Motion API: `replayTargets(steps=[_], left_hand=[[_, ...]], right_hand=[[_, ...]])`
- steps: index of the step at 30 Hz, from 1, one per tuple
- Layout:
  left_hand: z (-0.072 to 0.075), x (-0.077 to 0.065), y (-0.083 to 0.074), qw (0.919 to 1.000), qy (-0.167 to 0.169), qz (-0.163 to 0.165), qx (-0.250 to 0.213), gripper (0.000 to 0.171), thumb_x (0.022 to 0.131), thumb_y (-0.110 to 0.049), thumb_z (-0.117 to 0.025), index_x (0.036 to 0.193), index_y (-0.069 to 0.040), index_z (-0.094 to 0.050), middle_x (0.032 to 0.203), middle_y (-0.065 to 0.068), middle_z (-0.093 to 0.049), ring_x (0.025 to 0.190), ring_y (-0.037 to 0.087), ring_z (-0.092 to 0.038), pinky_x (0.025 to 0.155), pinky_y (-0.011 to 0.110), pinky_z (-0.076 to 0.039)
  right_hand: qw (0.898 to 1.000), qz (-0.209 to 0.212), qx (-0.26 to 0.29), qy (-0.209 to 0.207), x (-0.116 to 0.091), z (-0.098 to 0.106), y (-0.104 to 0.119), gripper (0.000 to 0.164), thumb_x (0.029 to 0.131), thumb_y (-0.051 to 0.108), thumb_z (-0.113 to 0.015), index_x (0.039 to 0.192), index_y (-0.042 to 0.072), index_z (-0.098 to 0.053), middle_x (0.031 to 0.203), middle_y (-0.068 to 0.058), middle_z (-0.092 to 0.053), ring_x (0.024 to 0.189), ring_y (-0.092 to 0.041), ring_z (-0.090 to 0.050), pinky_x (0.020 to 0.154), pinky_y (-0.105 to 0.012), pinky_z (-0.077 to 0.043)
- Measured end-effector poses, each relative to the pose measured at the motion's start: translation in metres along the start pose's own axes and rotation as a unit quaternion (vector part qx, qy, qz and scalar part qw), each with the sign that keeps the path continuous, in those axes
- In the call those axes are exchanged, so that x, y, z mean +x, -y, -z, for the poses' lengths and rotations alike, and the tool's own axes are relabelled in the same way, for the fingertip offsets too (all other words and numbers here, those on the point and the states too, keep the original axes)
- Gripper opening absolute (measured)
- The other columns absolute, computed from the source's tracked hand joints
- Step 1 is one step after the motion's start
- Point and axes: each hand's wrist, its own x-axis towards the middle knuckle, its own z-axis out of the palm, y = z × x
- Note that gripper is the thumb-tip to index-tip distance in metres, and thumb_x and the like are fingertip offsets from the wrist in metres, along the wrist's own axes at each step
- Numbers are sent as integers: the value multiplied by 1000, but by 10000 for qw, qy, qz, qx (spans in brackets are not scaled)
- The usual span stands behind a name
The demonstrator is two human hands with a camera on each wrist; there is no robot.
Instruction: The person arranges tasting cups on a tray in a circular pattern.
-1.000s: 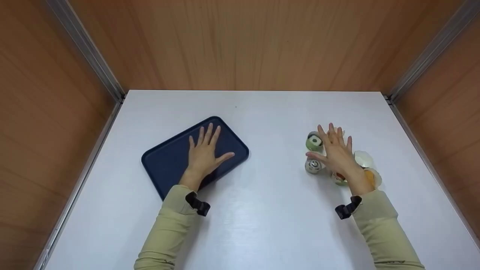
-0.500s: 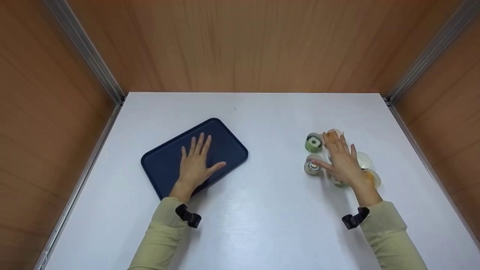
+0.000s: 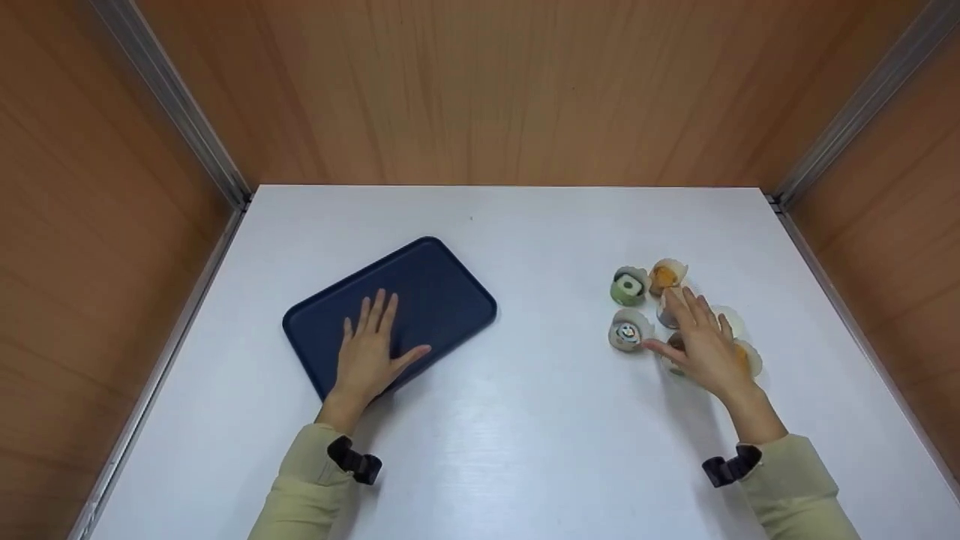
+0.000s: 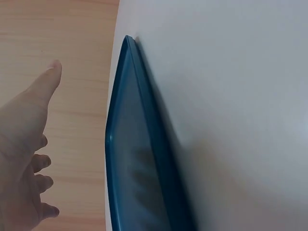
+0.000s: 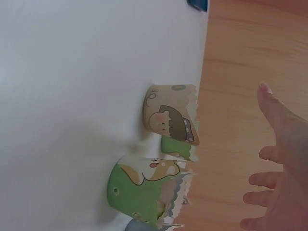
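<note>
Hovering above the near part of the dark blue tray [image 3: 442, 292], the left hand [image 3: 365, 365] had its fingers and thumb spread. The tray lay askew on the left of the white counter [image 3: 540, 420]. The right hand [image 3: 706, 351], likewise spread, hung over a cluster of paper cups [image 3: 628, 289] on the right, partly hiding some. Nearest its thumb stood a cup with a face-like print inside [image 3: 627, 334]; an orange-lined cup [image 3: 666, 277] stood just beyond the fingers. Cartoon prints and scalloped rims showed in the right wrist view.

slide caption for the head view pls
Left hand spread over a dark blue tray, right hand over a cluster of paper cups.
</note>
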Motion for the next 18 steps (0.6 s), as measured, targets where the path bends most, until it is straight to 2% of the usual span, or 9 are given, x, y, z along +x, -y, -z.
replayTargets(steps=[5,18], left_hand=[[-1,-12,9,9997,-158,95,-132,94,74,-67,-49,141,-6,-23,145,14,-16,132,32,-13,100,57,-18],[-10,-45,32,9968,-323,540,-497,93,72,-62,-57,137,-1,-29,142,20,-23,128,39,-20,95,62,-21]], right_hand=[[9996,-65,113,-262,-13,-3,-7,79,76,43,-66,135,4,-31,137,-29,-25,124,-47,-19,93,-66,-12],[9934,-688,491,-770,-45,-9,-17,77,74,33,-70,132,-3,-35,132,-32,-29,118,-49,-27,91,-66,-15]])
